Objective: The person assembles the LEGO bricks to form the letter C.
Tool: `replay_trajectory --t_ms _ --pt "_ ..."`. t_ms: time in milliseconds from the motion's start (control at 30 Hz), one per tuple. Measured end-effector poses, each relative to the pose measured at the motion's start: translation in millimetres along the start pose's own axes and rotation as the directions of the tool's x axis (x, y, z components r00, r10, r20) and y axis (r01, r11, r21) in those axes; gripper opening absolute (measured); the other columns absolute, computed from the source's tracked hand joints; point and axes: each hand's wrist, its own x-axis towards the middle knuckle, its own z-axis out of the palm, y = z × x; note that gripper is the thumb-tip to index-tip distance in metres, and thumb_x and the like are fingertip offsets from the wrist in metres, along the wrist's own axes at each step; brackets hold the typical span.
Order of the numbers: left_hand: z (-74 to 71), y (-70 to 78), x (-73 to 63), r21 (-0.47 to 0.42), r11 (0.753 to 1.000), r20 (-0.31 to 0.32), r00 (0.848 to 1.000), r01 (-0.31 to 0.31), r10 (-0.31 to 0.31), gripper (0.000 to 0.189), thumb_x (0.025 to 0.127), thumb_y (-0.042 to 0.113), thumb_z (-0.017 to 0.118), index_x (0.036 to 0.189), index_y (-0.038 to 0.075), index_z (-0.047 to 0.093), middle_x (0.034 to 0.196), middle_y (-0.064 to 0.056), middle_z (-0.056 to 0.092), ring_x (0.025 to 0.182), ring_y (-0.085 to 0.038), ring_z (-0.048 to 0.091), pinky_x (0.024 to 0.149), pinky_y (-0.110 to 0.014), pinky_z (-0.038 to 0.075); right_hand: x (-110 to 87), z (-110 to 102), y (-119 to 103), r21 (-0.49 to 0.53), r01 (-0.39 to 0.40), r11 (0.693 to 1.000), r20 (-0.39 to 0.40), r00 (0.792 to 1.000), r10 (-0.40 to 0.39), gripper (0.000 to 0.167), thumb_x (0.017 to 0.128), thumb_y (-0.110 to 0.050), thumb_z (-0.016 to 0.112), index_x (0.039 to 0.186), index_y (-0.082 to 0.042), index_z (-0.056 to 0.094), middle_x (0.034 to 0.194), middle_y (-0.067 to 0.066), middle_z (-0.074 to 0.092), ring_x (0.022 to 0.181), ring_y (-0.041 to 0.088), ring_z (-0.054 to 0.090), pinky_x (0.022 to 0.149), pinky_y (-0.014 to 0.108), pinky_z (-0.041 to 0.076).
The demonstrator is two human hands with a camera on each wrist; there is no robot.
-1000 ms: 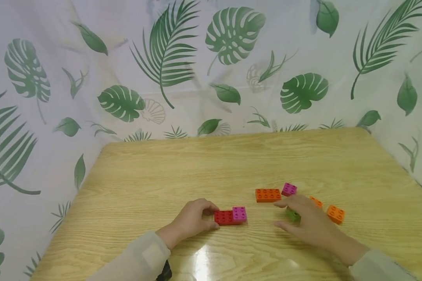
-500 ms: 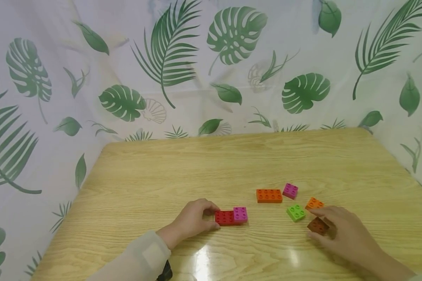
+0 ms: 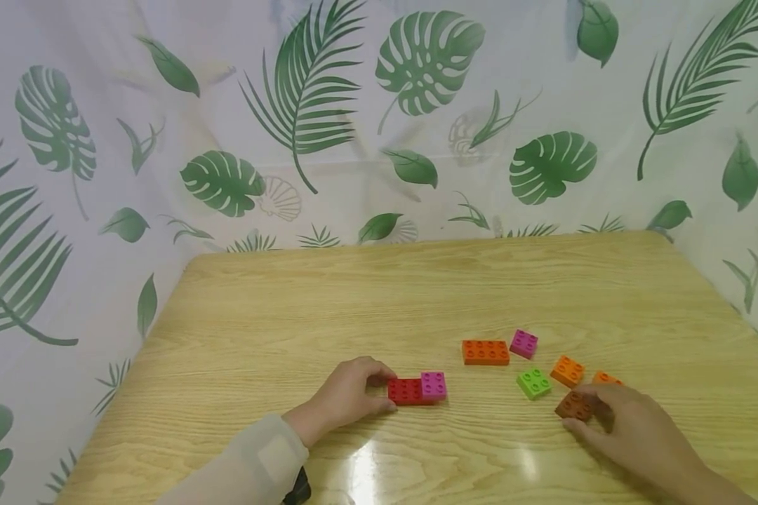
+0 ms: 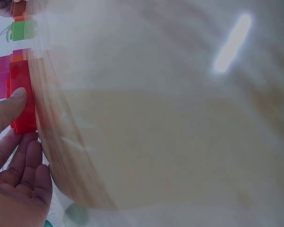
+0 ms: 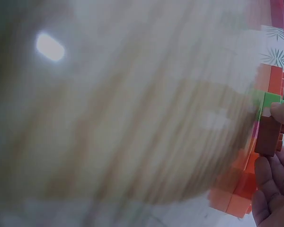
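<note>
My left hand (image 3: 347, 393) grips the left end of a red toy building brick (image 3: 404, 391), thumb on the near side. On that brick's right end sits a smaller pink brick (image 3: 433, 385). In the left wrist view the thumb presses the side of the red brick (image 4: 22, 97). Over at the right, my right hand (image 3: 634, 428) pinches a small brown brick (image 3: 575, 405) between thumb and fingers. The right wrist view shows the brown brick (image 5: 268, 135) close over the tabletop, with the thumb at its upper end and fingers below.
Behind the brown brick lie a green brick (image 3: 533, 384) and an orange brick (image 3: 568, 370). Another orange brick (image 3: 606, 378) is partly covered by the right hand. Farther back are a long orange brick (image 3: 486, 352) and a magenta brick (image 3: 523, 343). A leaf-print cloth (image 3: 354, 140) hangs behind the table (image 3: 290, 301).
My right hand passed rightward over the green brick and took hold of the brown brick, then shifted slightly right, uncovering part of an orange brick. The left hand has stayed on the red brick.
</note>
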Motion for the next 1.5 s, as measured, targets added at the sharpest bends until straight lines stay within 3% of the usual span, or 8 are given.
replay_trajectory --t_ms 233,467,733,1000,1100,1200,1500 --pt "-0.1 -0.4 1.0 0.005 1.000 0.009 1.000 0.010 -0.010 0.038 0.077 0.023 0.081 0.109 0.009 0.068 0.103 0.002 0.063 0.095 -0.014 0.059 0.084 -0.028 0.049 6.5 3.9 -10.7 0.063 0.042 0.997 -0.069 0.997 -0.037 0.041 0.074 -0.032 0.082 0.103 -0.007 0.068 0.088 -0.002 0.064 0.079 0.021 0.061 0.070 0.047 0.051" --pt "0.8 -2.7 1.4 0.004 1.000 0.004 1.000 0.003 -0.003 0.037 0.077 0.024 0.082 0.109 0.010 0.068 0.102 0.003 0.063 0.094 -0.013 0.059 0.084 -0.028 0.049 21.2 14.4 -34.5 0.090 0.214 0.973 -0.191 0.962 -0.194 0.042 0.068 -0.018 0.087 0.105 -0.010 0.069 0.094 -0.007 0.064 0.082 0.015 0.060 0.069 0.041 0.053" --pt "1.3 -3.2 1.7 0.006 1.000 0.006 1.000 0.018 -0.018 0.037 0.077 0.025 0.081 0.109 0.011 0.068 0.102 0.005 0.062 0.094 -0.011 0.058 0.084 -0.026 0.049 45.5 25.3 -72.7 0.159 0.309 0.938 -0.176 0.944 -0.281 0.040 0.073 -0.021 0.083 0.109 -0.013 0.068 0.096 -0.010 0.060 0.082 0.009 0.057 0.067 0.034 0.053" --pt "1.1 -4.1 1.3 0.004 1.000 0.002 1.000 -0.007 0.007 0.037 0.077 0.023 0.081 0.109 0.010 0.068 0.102 0.003 0.063 0.094 -0.012 0.059 0.084 -0.026 0.049 72.6 39.8 -107.1 0.205 0.477 0.855 -0.221 0.873 -0.434 0.041 0.073 -0.018 0.083 0.111 -0.010 0.069 0.096 -0.008 0.061 0.085 0.008 0.058 0.071 0.030 0.054" --pt "0.4 -3.5 1.6 0.007 1.000 0.001 1.000 -0.013 0.013 0.037 0.077 0.023 0.081 0.108 0.010 0.068 0.101 0.003 0.063 0.094 -0.013 0.060 0.083 -0.026 0.049 79.8 42.6 -119.7 0.229 0.495 0.838 -0.198 0.867 -0.458 0.040 0.076 -0.019 0.081 0.113 -0.011 0.069 0.099 -0.007 0.060 0.089 0.009 0.057 0.074 0.031 0.054" --pt "-0.4 -2.6 1.8 0.009 1.000 -0.001 1.000 -0.017 0.018 0.036 0.077 0.023 0.081 0.108 0.009 0.068 0.101 0.002 0.063 0.093 -0.013 0.060 0.082 -0.026 0.049 85.3 46.3 -130.9 0.265 0.487 0.832 -0.156 0.873 -0.462 0.038 0.079 -0.021 0.079 0.114 -0.011 0.070 0.100 -0.007 0.059 0.090 0.010 0.055 0.076 0.031 0.053" --pt "-1.1 -1.7 1.4 -0.006 1.000 -0.009 1.000 -0.021 0.021 0.035 0.076 0.022 0.082 0.105 0.008 0.069 0.098 0.002 0.064 0.092 -0.013 0.059 0.083 -0.028 0.049 94.8 61.7 -150.5 0.325 0.447 0.834 -0.019 0.884 -0.467 0.034 0.083 -0.025 0.077 0.113 -0.013 0.069 0.102 -0.007 0.060 0.093 0.009 0.057 0.082 0.031 0.051"
